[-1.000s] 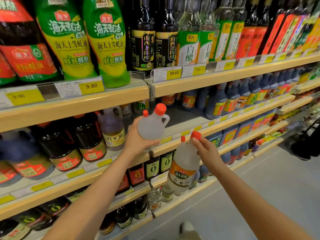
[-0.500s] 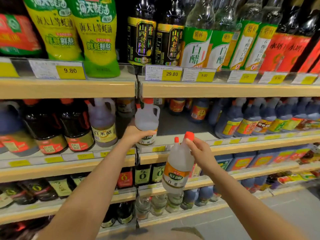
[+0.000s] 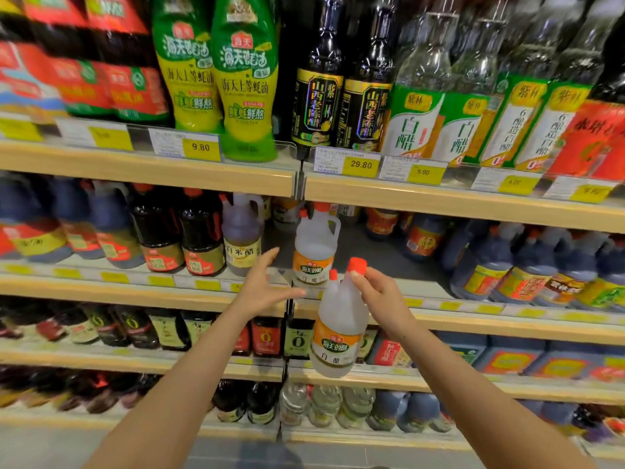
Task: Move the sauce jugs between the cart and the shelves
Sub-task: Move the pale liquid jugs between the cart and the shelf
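Observation:
A clear vinegar jug [image 3: 315,247] with red caps and an orange label stands upright on the second shelf [image 3: 422,294], in a gap between a pale rice-vinegar jug [image 3: 241,231] and dark jugs. My left hand [image 3: 262,287] hovers just left of it, fingers spread, touching nothing. My right hand [image 3: 378,297] grips the handle near the red cap of a second, identical jug [image 3: 338,328], which hangs in front of the shelf edge, tilted slightly. The cart is out of view.
Dark soy-sauce jugs [image 3: 527,265] fill the right of the second shelf, and more dark jugs [image 3: 159,231] fill the left. The top shelf holds green pouches [image 3: 247,72] and tall bottles [image 3: 368,93]. Lower shelves carry small bottles. Grey floor lies below.
My left hand set its jug down on the second shelf and let go, drawing back a little to the left. The right hand's jug stayed about where it was.

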Demonstrator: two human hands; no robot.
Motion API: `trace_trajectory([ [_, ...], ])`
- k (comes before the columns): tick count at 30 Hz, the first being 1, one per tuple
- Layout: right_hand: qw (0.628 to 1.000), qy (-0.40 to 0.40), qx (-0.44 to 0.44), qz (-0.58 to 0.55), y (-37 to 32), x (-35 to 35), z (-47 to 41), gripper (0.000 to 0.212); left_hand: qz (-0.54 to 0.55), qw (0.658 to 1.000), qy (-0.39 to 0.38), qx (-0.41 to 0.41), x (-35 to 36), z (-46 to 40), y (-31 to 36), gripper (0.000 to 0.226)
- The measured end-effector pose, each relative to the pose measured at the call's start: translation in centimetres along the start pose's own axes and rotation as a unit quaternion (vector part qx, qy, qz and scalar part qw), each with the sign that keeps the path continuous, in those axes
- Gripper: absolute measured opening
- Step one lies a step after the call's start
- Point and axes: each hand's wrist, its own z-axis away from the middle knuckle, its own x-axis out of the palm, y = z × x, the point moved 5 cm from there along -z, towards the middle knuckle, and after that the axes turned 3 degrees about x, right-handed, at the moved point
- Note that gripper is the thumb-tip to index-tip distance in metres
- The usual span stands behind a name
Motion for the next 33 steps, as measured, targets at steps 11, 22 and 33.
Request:
trace_trajectory([
  [11,0.995,-0.04,-0.042,-0.078,-7.8,7.8,3.4,0.027,0.069,0.979,-0.19,0.026,-1.8,9.4,3.5,0.078],
  [22,0.993,0.086,-0.07,0.032,-5.8,8.2,0.5,0.028,0.034,0.997,-0.063,0.016,-5.3,9.1,1.2,0.075],
  [33,0.968,0.137,0.018,0.209,2.6,7.6,-9.3,0.071,0.045,0.998,0.043,-0.018,-9.9,3.8,-2.9,0.081],
])
